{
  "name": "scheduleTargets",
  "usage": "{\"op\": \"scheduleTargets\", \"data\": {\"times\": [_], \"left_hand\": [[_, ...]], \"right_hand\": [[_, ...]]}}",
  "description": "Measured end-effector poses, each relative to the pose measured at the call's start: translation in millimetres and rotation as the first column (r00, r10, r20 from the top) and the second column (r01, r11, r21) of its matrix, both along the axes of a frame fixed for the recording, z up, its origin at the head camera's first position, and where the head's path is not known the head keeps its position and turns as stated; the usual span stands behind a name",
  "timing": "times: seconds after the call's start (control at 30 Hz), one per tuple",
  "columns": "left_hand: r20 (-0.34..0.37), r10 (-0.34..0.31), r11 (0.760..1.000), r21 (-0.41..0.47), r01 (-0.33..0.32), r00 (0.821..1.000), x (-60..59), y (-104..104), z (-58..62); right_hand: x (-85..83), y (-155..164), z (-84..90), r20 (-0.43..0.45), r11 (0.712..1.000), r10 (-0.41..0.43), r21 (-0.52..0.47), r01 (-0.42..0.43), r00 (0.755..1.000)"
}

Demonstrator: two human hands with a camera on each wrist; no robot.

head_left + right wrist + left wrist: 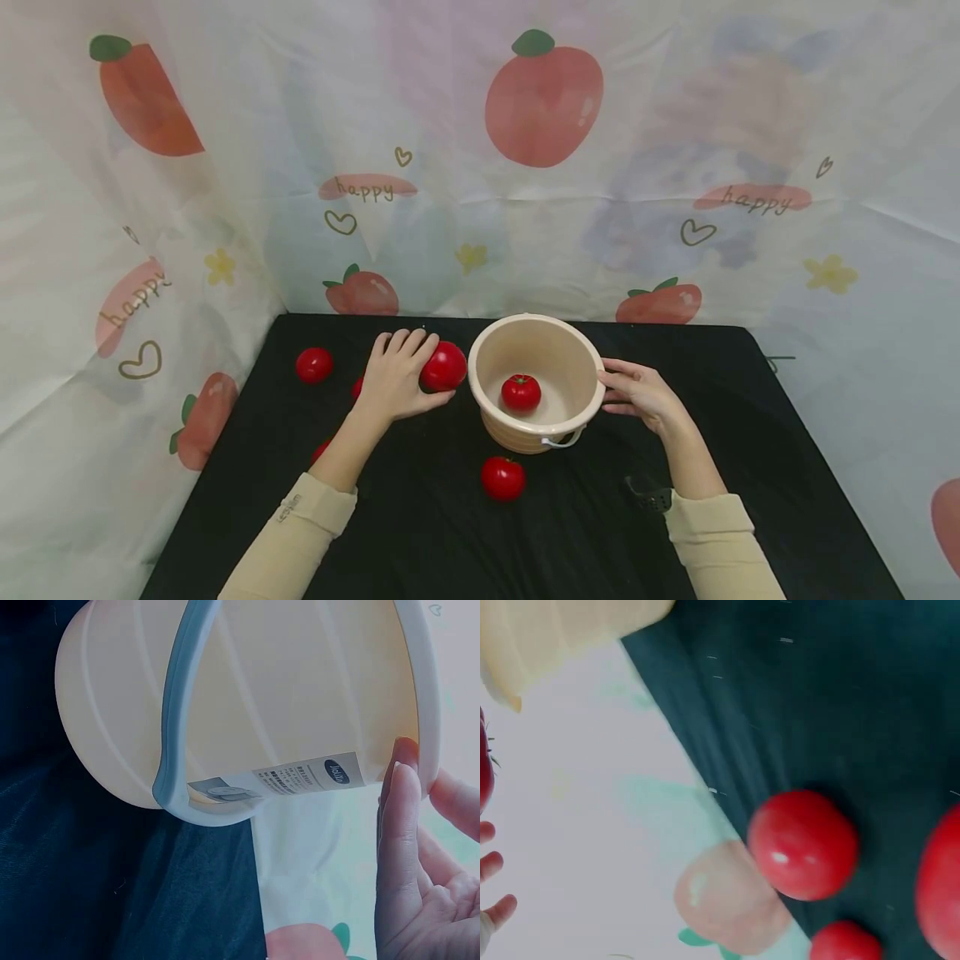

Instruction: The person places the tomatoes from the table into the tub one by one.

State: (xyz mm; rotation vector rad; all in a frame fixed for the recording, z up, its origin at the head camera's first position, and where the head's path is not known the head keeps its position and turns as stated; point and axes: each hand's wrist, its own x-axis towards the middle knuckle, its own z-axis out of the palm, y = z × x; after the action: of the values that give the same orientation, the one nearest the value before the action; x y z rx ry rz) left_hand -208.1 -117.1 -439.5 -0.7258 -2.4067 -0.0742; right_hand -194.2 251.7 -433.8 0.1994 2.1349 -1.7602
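Note:
My left hand (408,373) grips a red tomato (447,367) on the black table, just left of a cream bucket (495,417). One tomato (521,392) lies inside the bucket. My right hand (628,388) rests with straight fingers against the bucket's right wall under the rim. In the right wrist view its fingers (399,817) touch the bucket (262,690), whose grey handle (174,727) hangs down. The left wrist view shows my fingertips (493,864) at the left edge, with the held tomato (484,776) barely in frame.
Loose tomatoes lie in front of the bucket (502,478) and at far left (313,364); two more peek out beside my left forearm. The left wrist view shows a tomato (802,844) near the table's edge. A fruit-print cloth (540,167) walls the table.

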Motion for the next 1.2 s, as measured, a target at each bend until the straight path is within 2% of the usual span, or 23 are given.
{"op": "scheduleTargets", "data": {"times": [0.13,0.23,0.57,0.73,0.87,1.03,1.13,1.2], "left_hand": [[0.035,-0.025,1.000,-0.003,0.025,0.999,-2.9,15,9.7],[0.067,-0.042,0.999,-0.019,0.044,0.997,-3.8,28,12.1],[0.077,-0.094,0.992,-0.080,0.100,0.993,-9.8,71,8.9],[0.155,-0.099,0.982,-0.142,0.121,0.983,-15.1,94,6.0],[0.233,-0.099,0.968,-0.204,0.148,0.967,-20.0,110,4.5],[0.286,-0.096,0.947,-0.269,0.176,0.953,-26.1,127,1.6],[0.315,-0.093,0.924,-0.325,0.200,0.945,-29.1,136,-1.7],[0.338,-0.083,0.899,-0.380,0.216,0.937,-30.3,143,-4.1]], "right_hand": [[0.2,0,0.2,0.003,1.000,0.002,-0.001,-0.002,1.000],[0.1,0,0.1,-0.001,1.000,0.004,-0.004,-0.004,1.000],[0.4,1,-0.4,-0.007,1.000,0.000,0.007,0.000,1.000],[0.9,1,-0.1,-0.003,1.000,-0.002,0.004,0.002,1.000],[1.1,1,0.4,-0.001,1.000,-0.001,-0.001,0.001,1.000],[0.4,1,0.4,0.005,1.000,0.002,-0.010,-0.002,1.000],[0.4,1,0.1,0.007,1.000,0.004,-0.008,-0.004,1.000],[0.6,2,0.1,0.006,1.000,0.004,-0.009,-0.004,1.000]]}}
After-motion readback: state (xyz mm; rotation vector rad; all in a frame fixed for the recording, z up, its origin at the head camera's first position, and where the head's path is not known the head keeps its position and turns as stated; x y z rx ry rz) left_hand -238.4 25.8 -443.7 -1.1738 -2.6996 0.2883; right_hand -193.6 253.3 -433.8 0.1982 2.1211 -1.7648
